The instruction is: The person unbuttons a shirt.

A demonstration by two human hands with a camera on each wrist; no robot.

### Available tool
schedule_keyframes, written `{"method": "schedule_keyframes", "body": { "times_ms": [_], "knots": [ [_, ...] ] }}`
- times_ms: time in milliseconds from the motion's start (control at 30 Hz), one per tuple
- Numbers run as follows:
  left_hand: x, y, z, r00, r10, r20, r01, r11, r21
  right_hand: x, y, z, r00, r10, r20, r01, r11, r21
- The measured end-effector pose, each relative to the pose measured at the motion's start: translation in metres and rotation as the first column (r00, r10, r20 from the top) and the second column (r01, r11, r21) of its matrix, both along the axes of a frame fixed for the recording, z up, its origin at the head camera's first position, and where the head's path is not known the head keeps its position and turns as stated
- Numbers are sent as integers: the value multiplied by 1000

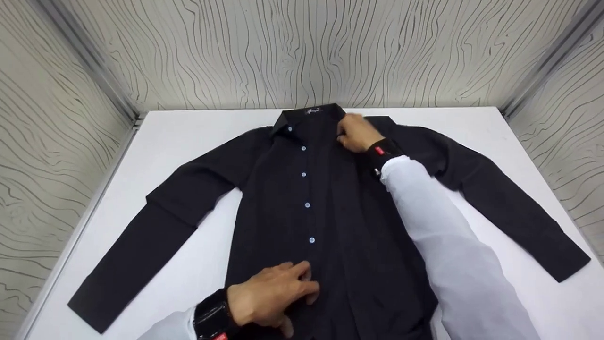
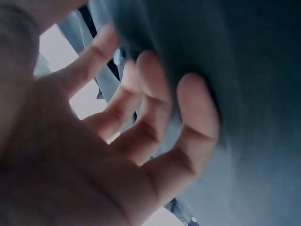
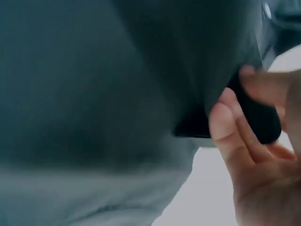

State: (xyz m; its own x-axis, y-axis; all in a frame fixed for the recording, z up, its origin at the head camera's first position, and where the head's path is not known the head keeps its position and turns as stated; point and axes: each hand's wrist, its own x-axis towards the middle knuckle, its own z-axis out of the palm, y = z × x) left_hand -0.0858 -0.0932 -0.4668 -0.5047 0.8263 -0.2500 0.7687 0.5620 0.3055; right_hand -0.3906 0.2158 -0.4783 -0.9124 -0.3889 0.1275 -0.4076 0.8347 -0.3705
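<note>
A black button-up shirt (image 1: 278, 198) lies spread front up, its sleeves angled out to both sides. Light buttons run down the edge of its left-hand front panel in the head view. My right hand (image 1: 358, 132) is at the right side of the collar (image 1: 334, 113). In the right wrist view, the thumb and fingers of that hand (image 3: 256, 155) pinch the dark collar tip (image 3: 258, 117). Over the lower front, my left hand (image 1: 273, 295) has its fingers loosely bent. The left wrist view shows its fingertips (image 2: 197, 101) right at the cloth, holding none of it.
The shirt lies on a white table (image 1: 188, 127). A wood-grain patterned wall (image 1: 292, 52) stands behind it, with similar panels on both sides joined by grey metal posts (image 1: 89, 61). My right forearm crosses over the shirt's right side.
</note>
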Motion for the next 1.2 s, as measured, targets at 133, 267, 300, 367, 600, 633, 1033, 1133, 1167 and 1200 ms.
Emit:
{"method": "schedule_keyframes", "body": {
  "times_ms": [133, 267, 300, 367, 600, 633, 1033, 1133, 1167, 1200],
  "knots": [
    [-4, -5, 5, 999, -43, 32, 44, 999, -30, 9, 23, 19, 996, -91, -10, 90, 991, -101],
    [-15, -3, 12, 994, -99, 41, 97, 994, 41, 25, 36, 22, 995, -95, 42, 99, 990, -102],
    [-18, -1, 12, 993, -114, 29, 112, 991, 71, 31, 37, 23, 995, -90, 48, 94, 990, -101],
    [-25, 4, 13, 990, -143, -16, 144, 980, 140, 51, 35, 31, 995, -81, 51, 86, 992, -94],
    [-73, 28, 5, 982, -136, -134, 170, 943, 287, 133, 51, 44, 988, 71, -135, -89, 988, -126],
    [-82, 32, 5, 985, -118, -123, 149, 947, 285, 146, 55, 45, 984, 96, -152, -113, 987, -112],
    [-174, 71, -10, 970, 199, 140, -188, 978, -85, 283, 119, 34, 922, 153, 357, -159, 987, -12],
    [-190, 69, -23, 968, 213, 130, -198, 973, -119, 300, 115, 23, 924, 135, 358, -157, 987, 34],
    [-193, 68, -23, 969, 215, 125, -200, 972, -124, 302, 113, 20, 936, 138, 323, -160, 986, 43],
    [-196, 67, -20, 969, 217, 120, -201, 971, -133, 302, 111, 16, 952, 140, 272, -159, 986, 47]
  ]
}}
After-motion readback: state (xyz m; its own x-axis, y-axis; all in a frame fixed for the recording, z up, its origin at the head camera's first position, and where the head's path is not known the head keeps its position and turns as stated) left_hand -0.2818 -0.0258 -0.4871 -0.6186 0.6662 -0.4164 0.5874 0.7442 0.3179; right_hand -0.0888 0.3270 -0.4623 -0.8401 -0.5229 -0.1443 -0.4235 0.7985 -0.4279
